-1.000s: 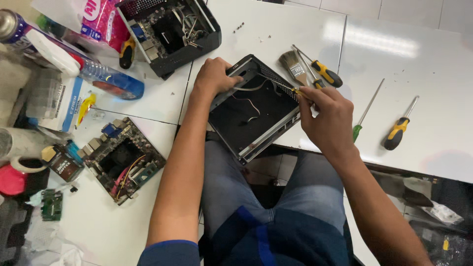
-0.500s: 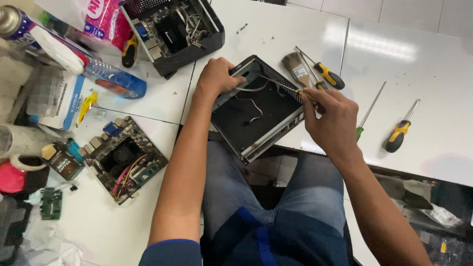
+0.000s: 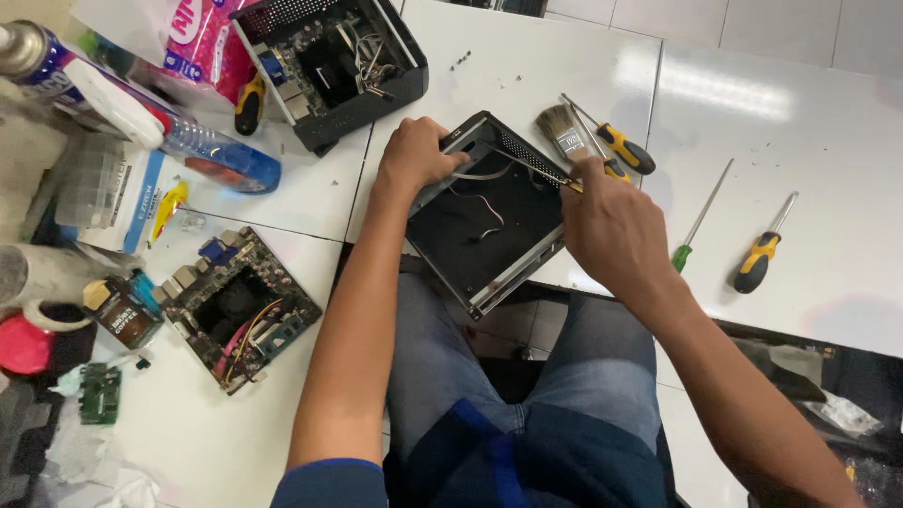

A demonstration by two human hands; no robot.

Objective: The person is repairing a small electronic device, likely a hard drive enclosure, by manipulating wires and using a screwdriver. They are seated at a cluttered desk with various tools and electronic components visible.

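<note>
Black computer case [image 3: 484,226], open, loose wires [image 3: 480,202] inside, gripped by left hand [image 3: 414,155], right hand [image 3: 611,226] pinching screwdriver [image 3: 571,185].

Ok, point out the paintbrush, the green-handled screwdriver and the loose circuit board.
Paintbrush [image 3: 562,130], head view, on its bristles.
Green-handled screwdriver [image 3: 681,258], head view, on its green handle.
Loose circuit board [image 3: 240,306], head view, near its dark middle.

The table [image 3: 508,66] is open above the black case [image 3: 484,221], but a brush [image 3: 564,132] and screwdrivers [image 3: 757,263] crowd the right, and a circuit board [image 3: 240,306] and bottles [image 3: 216,155] fill the left.
</note>
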